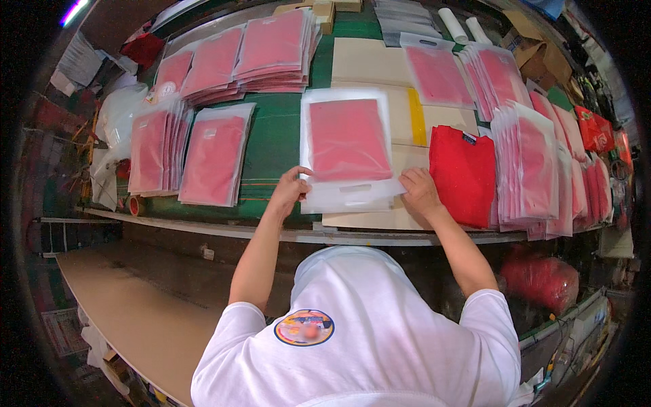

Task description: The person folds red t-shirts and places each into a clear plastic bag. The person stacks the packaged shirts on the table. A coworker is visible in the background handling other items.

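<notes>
A frosted plastic bag (346,201) with a cut-out handle lies before me, a folded red garment (351,137) inside it. My left hand (292,193) pinches the bag's left edge near the handle end. At the opposite side, the fingers of my right hand (421,189) grip the corner of the handle flap. Under the bag's right part are beige boards (366,61), one bearing a yellow strip (417,117). Just right of my right hand lies an unbagged, folded red shirt (462,175), its neck label facing up.
Bagged red garments are stacked at the back left (269,43), front left (211,157) and right (529,163) of the green table (274,137). A tape roll (136,205) sits near the front edge. White rolls (452,25) and an opened cardboard box (539,48) stand behind.
</notes>
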`<state>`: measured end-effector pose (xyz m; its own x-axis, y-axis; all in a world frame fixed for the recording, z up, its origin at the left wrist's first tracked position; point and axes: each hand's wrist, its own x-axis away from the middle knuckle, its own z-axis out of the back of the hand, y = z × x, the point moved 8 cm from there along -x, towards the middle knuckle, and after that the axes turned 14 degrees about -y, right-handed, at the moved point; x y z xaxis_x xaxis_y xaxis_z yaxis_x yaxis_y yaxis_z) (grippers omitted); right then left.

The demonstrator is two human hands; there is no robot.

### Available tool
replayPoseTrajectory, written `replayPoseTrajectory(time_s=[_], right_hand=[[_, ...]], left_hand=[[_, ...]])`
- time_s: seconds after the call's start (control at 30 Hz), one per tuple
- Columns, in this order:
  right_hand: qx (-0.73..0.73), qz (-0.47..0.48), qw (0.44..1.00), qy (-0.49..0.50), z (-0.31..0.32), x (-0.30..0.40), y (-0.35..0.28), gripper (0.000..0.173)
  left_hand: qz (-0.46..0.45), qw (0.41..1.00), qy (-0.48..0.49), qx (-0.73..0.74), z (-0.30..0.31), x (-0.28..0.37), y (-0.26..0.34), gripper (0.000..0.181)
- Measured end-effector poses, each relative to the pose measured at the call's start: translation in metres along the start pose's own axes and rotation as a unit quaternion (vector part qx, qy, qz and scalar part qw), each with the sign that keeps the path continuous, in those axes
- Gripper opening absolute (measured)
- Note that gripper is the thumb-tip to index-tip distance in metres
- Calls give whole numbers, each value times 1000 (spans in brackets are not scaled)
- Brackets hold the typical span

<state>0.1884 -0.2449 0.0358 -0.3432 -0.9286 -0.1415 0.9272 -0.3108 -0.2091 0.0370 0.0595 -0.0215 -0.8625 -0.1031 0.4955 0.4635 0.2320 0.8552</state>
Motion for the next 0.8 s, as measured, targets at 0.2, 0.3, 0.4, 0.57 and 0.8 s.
replayPoseTrajectory(time_s=[0.2, 0.3, 0.4, 0.57, 0.8], right_hand=[[-213, 8, 957, 197, 121, -75, 4, 20], [-190, 39, 935, 297, 192, -90, -6, 15], [-298, -31, 898, 323, 233, -105, 3, 15], [-331, -139, 885, 295, 199, -157, 66, 20], [-114, -238, 964, 28, 7, -118, 45, 38]], left_hand=[[-195, 979, -1, 64, 31, 20, 143, 19], [-287, 950, -64, 109, 23, 55, 230, 20], [-363, 922, -74, 114, 5, 87, 288, 29], [-377, 897, -133, 189, 9, 25, 293, 45], [-238, 895, 159, -342, 23, -39, 93, 48]])
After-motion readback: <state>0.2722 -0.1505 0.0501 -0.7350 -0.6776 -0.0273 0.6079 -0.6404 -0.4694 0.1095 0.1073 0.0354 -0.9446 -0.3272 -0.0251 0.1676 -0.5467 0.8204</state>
